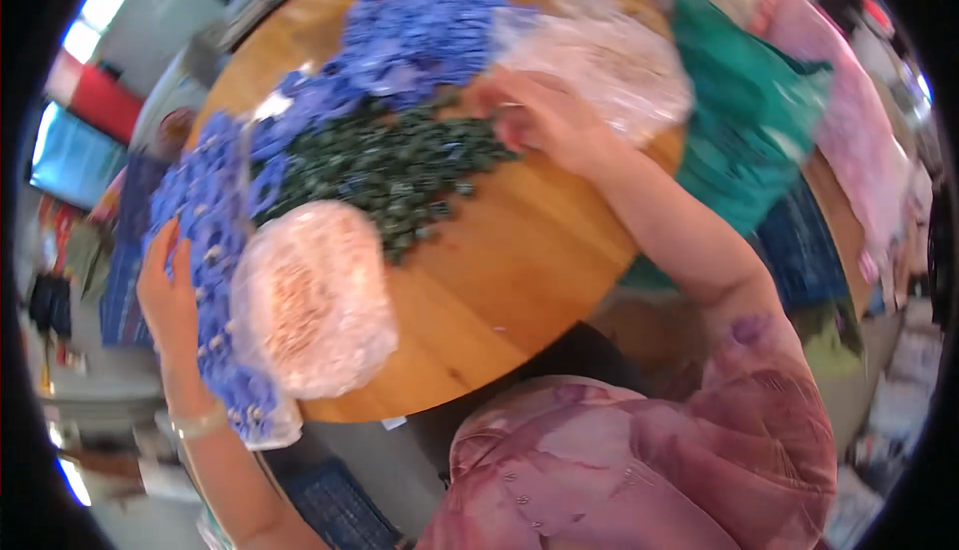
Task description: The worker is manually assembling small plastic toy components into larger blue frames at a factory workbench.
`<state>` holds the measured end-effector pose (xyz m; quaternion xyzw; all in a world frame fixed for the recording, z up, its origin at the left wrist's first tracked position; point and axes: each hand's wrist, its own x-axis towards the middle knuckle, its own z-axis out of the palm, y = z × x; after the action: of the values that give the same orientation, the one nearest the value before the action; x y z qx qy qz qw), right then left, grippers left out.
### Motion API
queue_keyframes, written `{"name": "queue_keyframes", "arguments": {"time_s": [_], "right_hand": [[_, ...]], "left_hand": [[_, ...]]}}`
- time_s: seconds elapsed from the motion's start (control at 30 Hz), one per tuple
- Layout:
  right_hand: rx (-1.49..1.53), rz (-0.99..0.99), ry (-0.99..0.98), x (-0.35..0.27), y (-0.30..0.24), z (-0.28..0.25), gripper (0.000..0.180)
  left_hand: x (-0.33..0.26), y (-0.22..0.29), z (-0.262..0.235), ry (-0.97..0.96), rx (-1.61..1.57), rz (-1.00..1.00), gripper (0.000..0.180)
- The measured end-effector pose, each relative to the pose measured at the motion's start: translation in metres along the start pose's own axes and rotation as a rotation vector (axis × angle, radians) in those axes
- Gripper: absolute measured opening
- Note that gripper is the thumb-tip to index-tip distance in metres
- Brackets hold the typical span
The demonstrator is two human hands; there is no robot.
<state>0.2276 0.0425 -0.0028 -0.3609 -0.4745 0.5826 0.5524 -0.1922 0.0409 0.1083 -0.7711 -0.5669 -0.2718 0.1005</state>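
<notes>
At the left rim of the table, my left hand lies along a strip of small blue pieces with pale dots, its fingers stretched out and apart. My right hand is over the right end of a heap of small dark green pieces. Its fingers are curled together, and whatever is between them is too blurred to name. Behind the green heap spreads a pile of blue pieces. A clear plastic bag of small pale pink pieces rests near the front left edge.
The round wooden table carries all of this. A second clear bag with pale contents lies at its far right, beside a green plastic bag. Pink cloth hangs further right, and a lit screen stands far left.
</notes>
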Motion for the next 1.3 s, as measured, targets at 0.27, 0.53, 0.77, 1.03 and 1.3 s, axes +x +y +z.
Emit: {"name": "queue_keyframes", "arguments": {"time_s": [0.27,0.53,0.77,1.03,1.3], "right_hand": [[0.554,0.229,0.001,0.020,0.022,-0.014,0.043],[0.883,0.176,-0.017,0.029,-0.002,0.003,0.046],[0.941,0.172,-0.001,0.046,-0.001,0.014,0.044],[0.944,0.182,-0.034,0.057,-0.001,0.037,0.043],[0.928,0.211,-0.044,0.074,-0.001,0.066,0.044]], "left_hand": [[-0.047,0.243,0.087,-0.280,-0.546,0.528,0.035],[-0.083,0.316,0.129,-0.076,-0.379,0.613,0.048],[-0.103,0.303,0.124,-0.156,-0.449,0.574,0.048],[-0.095,0.288,0.116,-0.046,-0.545,0.466,0.044],[-0.091,0.260,0.112,-0.001,-0.653,0.406,0.052]]}}
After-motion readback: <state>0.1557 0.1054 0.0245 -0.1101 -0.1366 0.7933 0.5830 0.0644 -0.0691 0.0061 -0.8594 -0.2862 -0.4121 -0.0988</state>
